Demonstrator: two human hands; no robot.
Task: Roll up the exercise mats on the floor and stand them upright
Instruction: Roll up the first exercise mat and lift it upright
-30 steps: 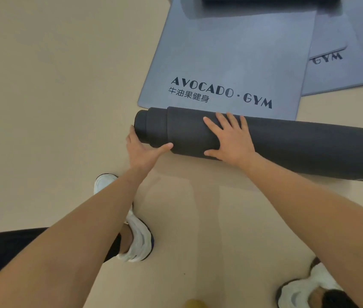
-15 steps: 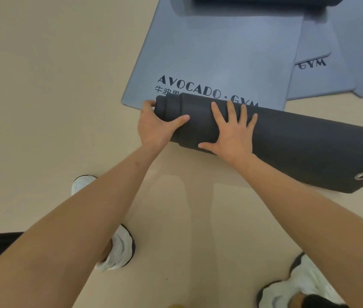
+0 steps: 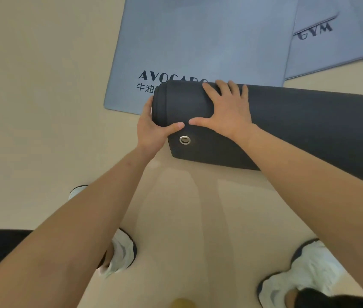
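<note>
A dark grey rolled mat [image 3: 298, 127] lies across the floor from the middle to the right edge. Its loose outer flap faces me, with a metal eyelet [image 3: 184, 140] near the flap's left corner. My left hand [image 3: 154, 127] cups the roll's left end, thumb on the near side. My right hand [image 3: 227, 107] presses flat on top of the roll, fingers spread. Behind the roll lies a flat blue-grey mat [image 3: 198, 41] printed "AVOCADO"; the roll covers part of the lettering.
Further flat blue-grey mats [image 3: 323, 45] overlap at the back right, one printed "GYM". My two white shoes [image 3: 122, 252] [image 3: 303, 276] stand on the beige floor near the bottom. Bare beige floor spreads to the left.
The roll has turned further away from me onto the blue mat, bringing the flap and its eyelet into view. My left hand moved from beside the roll's end to cupping it.
</note>
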